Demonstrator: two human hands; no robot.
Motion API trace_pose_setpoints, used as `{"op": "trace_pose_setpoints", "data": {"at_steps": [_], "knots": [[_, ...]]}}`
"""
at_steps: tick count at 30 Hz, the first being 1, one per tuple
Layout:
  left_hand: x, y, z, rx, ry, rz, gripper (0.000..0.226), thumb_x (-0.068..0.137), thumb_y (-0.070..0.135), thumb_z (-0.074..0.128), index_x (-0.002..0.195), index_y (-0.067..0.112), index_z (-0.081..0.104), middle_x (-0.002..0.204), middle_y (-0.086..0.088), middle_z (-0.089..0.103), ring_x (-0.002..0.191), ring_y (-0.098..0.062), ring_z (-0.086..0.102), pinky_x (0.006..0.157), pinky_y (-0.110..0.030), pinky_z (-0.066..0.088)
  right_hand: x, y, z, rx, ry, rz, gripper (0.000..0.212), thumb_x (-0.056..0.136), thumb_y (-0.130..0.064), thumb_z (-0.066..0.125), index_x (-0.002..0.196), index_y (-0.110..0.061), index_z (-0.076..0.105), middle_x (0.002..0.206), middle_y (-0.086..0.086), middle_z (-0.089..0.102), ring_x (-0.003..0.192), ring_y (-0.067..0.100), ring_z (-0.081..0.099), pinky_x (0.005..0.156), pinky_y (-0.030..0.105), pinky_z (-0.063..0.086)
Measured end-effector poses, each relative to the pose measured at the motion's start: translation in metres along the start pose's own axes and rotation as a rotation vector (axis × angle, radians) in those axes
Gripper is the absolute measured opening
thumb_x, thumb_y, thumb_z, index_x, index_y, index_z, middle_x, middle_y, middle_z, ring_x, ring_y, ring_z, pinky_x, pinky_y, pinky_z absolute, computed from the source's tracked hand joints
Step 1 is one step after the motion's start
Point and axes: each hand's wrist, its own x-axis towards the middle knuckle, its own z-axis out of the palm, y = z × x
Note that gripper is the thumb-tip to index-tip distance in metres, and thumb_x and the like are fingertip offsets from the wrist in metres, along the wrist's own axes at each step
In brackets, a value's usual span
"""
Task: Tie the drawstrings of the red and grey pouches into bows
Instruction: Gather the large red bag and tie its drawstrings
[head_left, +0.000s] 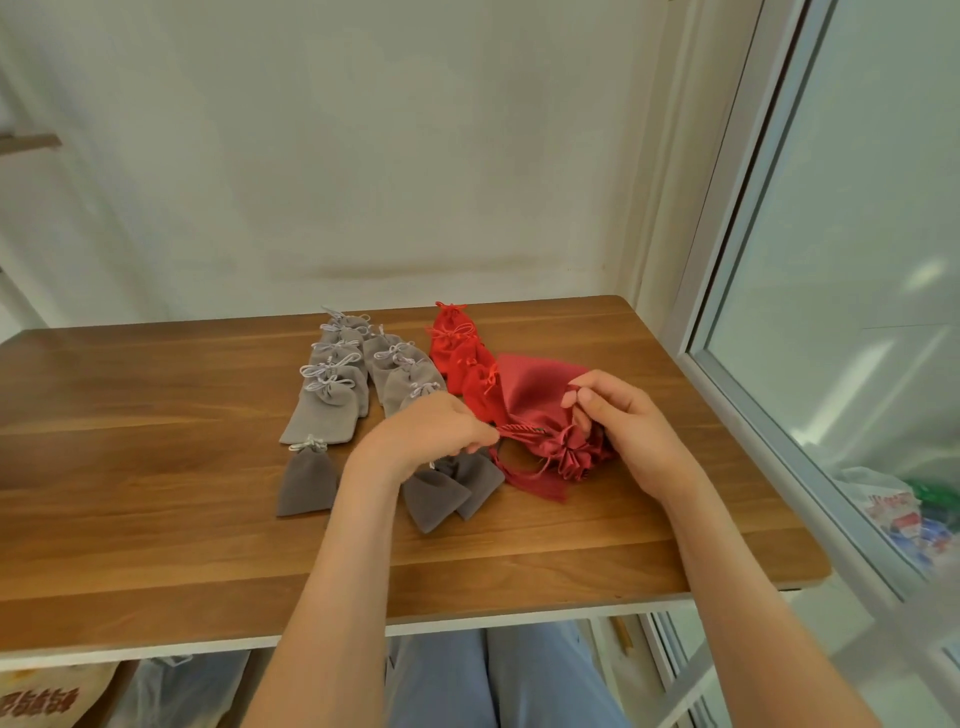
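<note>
A large dull-red pouch (535, 389) lies on the wooden table (156, 467) with its gathered mouth toward me. My left hand (431, 431) pinches its red drawstring (519, 430) and holds it taut to the left. My right hand (623, 421) pinches another part of the cord just above the gathered mouth (571, 454). A tasselled cord end (540, 488) lies on the table below. Several small bright-red pouches (462, 358) with bows lie in a row behind. Several light-grey pouches (337, 384) with bows lie in two rows to the left.
Three darker grey pouches sit nearer me: one (306, 483) at the left, two overlapping ones (447, 486) under my left wrist. A window frame (727, 312) runs along the table's right edge. A wall stands behind the table.
</note>
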Motion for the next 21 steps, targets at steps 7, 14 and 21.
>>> {"op": "trace_pose_setpoints", "data": {"at_steps": [7,14,21], "knots": [[-0.008,0.011,-0.013,0.465,0.293,-0.036,0.049,0.09,0.048,0.052,0.061,0.009,0.053,0.058,-0.001,0.053,0.063,-0.018,0.056,0.066,-0.033,0.047,0.002,0.003,-0.003,0.069,0.191,-0.001,0.026,0.099,-0.012,0.042,0.106,-0.019,0.067,0.078,0.001,0.06,0.079,0.014,0.058,0.082,0.029,0.046],[-0.003,0.012,-0.009,-0.56,0.154,0.273,0.035,0.086,0.037,0.062,0.077,0.004,0.06,0.07,0.001,0.057,0.055,-0.007,0.045,0.061,-0.024,0.039,0.0,0.001,-0.007,0.063,0.37,-0.08,0.031,0.099,-0.013,0.043,0.108,-0.032,0.066,0.084,-0.001,0.067,0.09,0.021,0.064,0.09,0.043,0.048],[0.015,0.019,0.025,-1.07,0.12,0.399,0.022,0.101,0.014,0.039,0.106,0.012,0.061,0.097,-0.013,0.065,0.044,-0.005,0.032,0.039,-0.017,0.021,-0.003,0.002,0.002,-0.124,0.162,-0.1,0.029,0.096,-0.01,0.05,0.122,-0.019,0.061,0.098,0.008,0.071,0.097,0.023,0.066,0.089,0.039,0.052]]}}
